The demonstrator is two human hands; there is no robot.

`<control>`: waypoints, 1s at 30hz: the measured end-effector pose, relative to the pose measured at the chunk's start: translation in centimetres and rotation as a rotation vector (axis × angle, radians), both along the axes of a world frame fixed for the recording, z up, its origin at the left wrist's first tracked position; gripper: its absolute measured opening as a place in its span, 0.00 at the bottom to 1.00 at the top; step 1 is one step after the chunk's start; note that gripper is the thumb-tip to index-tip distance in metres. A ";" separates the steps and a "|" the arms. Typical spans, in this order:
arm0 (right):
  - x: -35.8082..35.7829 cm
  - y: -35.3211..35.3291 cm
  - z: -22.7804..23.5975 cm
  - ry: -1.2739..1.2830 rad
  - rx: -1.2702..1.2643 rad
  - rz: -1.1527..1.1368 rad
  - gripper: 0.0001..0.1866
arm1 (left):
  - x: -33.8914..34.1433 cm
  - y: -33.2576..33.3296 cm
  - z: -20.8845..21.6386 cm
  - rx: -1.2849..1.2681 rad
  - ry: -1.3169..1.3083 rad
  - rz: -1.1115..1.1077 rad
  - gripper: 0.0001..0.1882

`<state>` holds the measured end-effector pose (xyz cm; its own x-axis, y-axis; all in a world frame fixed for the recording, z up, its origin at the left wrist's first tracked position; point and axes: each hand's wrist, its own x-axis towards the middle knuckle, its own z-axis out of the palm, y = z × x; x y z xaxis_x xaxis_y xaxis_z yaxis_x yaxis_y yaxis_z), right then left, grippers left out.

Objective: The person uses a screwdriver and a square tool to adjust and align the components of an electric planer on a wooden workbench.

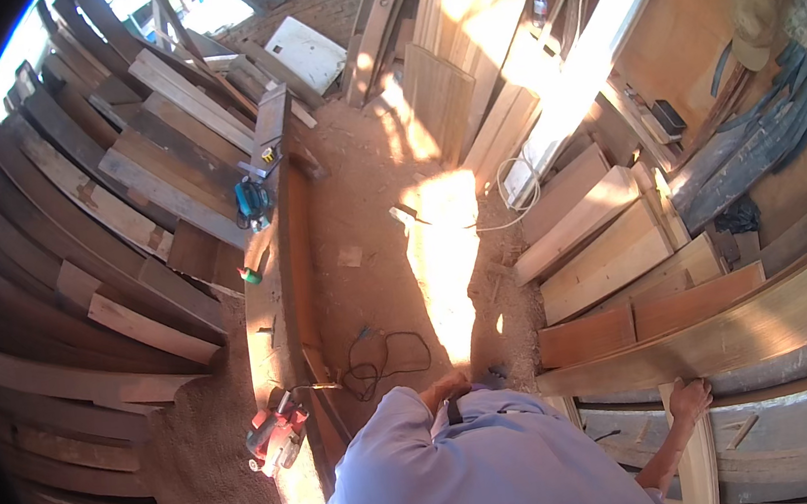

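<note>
My right hand [690,401] reaches out to the right and grips a pale wooden board [696,463] near its top end. That board stands beside stacked planks, just below a long curving plank [793,305]. Close to my waist is my left hand [448,389], bent in front of the light blue shirt. Its fingers are too small and partly covered to make out. Left of my body, a red power tool [280,433] lies on a long narrow wooden bench [267,349].
Farther along the bench are a teal power tool [254,205], a small green object [250,275] and a yellow item [268,155]. A black cord [401,353] loops over the dusty floor. Boards lean on both sides; a white cable [522,187] hangs at the right.
</note>
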<state>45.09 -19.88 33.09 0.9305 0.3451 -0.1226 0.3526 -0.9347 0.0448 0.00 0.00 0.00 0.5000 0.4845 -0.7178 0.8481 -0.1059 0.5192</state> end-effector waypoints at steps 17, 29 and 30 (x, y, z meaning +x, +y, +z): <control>-10.9 10.2 -1.4 0.717 0.186 0.936 0.31 | -9.0 -13.3 -8.1 0.180 -0.337 0.419 0.19; -20.6 24.3 -8.3 0.721 -0.269 1.326 0.28 | -16.6 -13.6 -9.9 0.358 -0.413 0.492 0.11; -21.5 25.4 -8.7 0.721 -0.281 1.327 0.28 | -16.5 -13.0 -10.4 0.371 -0.326 0.449 0.11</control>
<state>23.61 5.51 24.35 -0.3029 0.7409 -0.5994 0.9222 0.0693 -0.3804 -16.48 -13.05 -10.42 0.3550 0.8820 -0.3101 0.6573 0.0004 0.7536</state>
